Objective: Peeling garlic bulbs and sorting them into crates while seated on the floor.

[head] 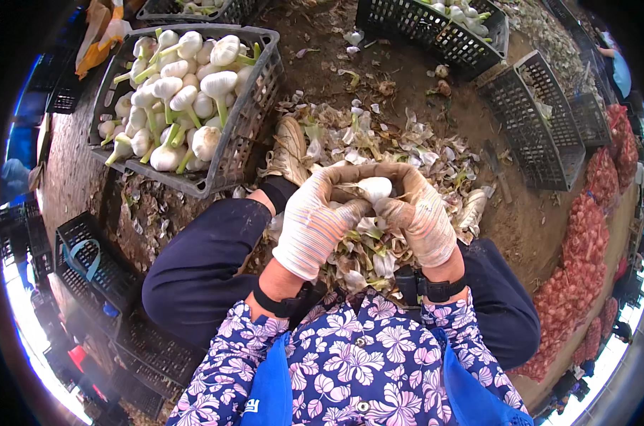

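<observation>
Both my hands wear striped, soiled knit work gloves and meet in front of me. Between them is a white garlic bulb [375, 188] with a thin dry strand at its left side. My left hand [322, 213] has its thumb and fingers closed at the bulb's left. My right hand [420, 213] grips it from the right, thumb just under it. Below the hands, a heap of garlic skins and stem scraps [364, 250] covers the ground between my shoes. To the left stands a black plastic crate [210, 165] piled with garlic bulbs [183, 96] that have short green stems.
More black crates stand at the top right [428, 40], tipped at the right [534, 122], and at the lower left [95, 266]. Red mesh sacks of garlic [582, 245] line the right side. A flat strip [497, 173] lies on the dirt. Another person's blue sleeve [621, 74] shows far right.
</observation>
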The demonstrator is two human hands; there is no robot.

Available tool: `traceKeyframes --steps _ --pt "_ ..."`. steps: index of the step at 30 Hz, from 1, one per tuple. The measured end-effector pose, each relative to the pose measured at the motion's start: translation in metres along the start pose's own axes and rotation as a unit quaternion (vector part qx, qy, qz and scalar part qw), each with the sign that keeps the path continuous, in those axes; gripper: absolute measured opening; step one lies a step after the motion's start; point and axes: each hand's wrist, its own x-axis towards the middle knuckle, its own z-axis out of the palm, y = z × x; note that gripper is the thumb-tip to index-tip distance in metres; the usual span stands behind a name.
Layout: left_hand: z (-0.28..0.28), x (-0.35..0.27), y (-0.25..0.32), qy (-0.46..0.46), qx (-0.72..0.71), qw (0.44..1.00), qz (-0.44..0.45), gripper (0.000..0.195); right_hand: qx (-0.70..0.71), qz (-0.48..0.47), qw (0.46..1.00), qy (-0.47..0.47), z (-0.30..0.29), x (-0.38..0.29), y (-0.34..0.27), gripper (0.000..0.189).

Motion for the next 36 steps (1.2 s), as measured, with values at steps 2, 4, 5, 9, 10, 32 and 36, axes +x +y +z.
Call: traceKeyframes --steps 2,4,5,9,10,32,36 --pt "-0.007 0.004 -0.014 0.013 0.035 0.999 0.034 0.043 -0.103 -0.051 0.992 0.045 -0.004 0.002 0.002 0.052" --pt "-0.012 0.009 -0.01 -0.028 0.246 0.945 0.211 0.035 -0.113 -0.072 0.99 0.051 -0.002 0.002 0.006 0.054" --pt "-0.016 0.01 -0.013 -0.025 0.246 0.946 0.211 0.035 -0.097 -0.065 0.992 0.054 0.002 -0.001 0.006 0.053" --pt "-0.021 0.012 -0.014 -0.033 0.307 0.917 0.253 0.023 -0.143 -0.01 0.989 0.046 0.003 -0.004 0.004 0.049" --pt "-0.02 0.012 -0.011 -0.018 0.35 0.893 0.283 0.021 -0.144 -0.008 0.988 0.047 0.003 -0.004 0.008 0.049" --pt "-0.02 0.02 -0.034 0.024 0.068 0.997 0.035 0.014 -0.213 -0.004 0.975 0.053 0.005 0.011 0.021 0.062" --pt "-0.048 0.038 -0.044 0.097 0.058 0.988 0.104 0.015 0.06 0.083 0.995 0.006 -0.003 0.011 0.027 0.062"
